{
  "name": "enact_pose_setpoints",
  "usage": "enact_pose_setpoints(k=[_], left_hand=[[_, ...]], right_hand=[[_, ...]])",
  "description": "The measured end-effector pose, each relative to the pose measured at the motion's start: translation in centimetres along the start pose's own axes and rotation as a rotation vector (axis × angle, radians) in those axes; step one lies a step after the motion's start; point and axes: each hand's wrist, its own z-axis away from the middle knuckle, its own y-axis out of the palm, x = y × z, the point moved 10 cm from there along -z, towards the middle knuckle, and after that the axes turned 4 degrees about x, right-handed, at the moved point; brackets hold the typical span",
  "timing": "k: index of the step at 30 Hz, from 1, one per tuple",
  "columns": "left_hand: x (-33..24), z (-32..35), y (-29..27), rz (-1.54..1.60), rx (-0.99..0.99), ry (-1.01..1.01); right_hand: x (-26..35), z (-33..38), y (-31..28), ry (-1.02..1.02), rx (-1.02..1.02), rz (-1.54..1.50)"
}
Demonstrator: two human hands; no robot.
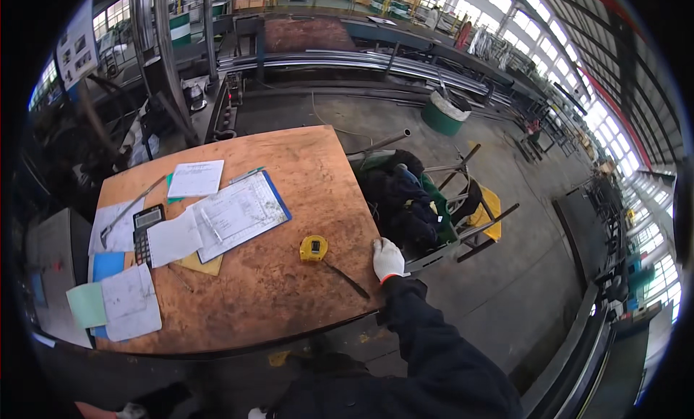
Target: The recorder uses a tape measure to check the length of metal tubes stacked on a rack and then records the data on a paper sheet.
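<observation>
My right hand (389, 261), in a white glove with an orange cuff, is at the right edge of a wooden-topped table (267, 296), its fingers curled against the edge. Nearest it on the tabletop lies a yellow tape measure (314, 248) with a dark strap (348, 280) trailing toward the corner. Of my left hand, only a scrap of white glove (256, 413) seems to show at the lower rim; its fingers are hidden. Farther left are a blue clipboard (242, 213) with a drawing and pen, loose papers (130, 303), a black calculator (148, 218) and a long thin hooked metal tool (131, 214).
Right of the table, dark clothing (408, 206) fills a metal-framed holder beside pipe legs (488, 232) and a yellow piece (488, 213). A green bin (444, 114) stands beyond. Long metal bars (347, 60) lie on a rack at the back. A grey cabinet (58, 267) stands left.
</observation>
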Motion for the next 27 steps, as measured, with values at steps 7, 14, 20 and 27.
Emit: enact_pose_setpoints(k=[7, 14, 20, 27], left_hand=[[-0.1, -3.0, -2.9, 0.093, 0.007, 0.036], [-1.7, -4.3, -4.5, 0.122, 0.021, 0.065], [-2.2, -4.7, -4.3, 0.139, 0.034, 0.076], [-1.8, -5.0, -4.6, 0.158, 0.032, 0.097]], right_hand=[[1.2, 0.3, -0.9, -0.04, -0.034, 0.033], [1.4, 0.4, -1.1, -0.025, -0.049, 0.038], [1.5, 0.5, -1.3, -0.045, -0.064, 0.014], [1.1, 0.3, -1.0, 0.002, -0.033, 0.006]])
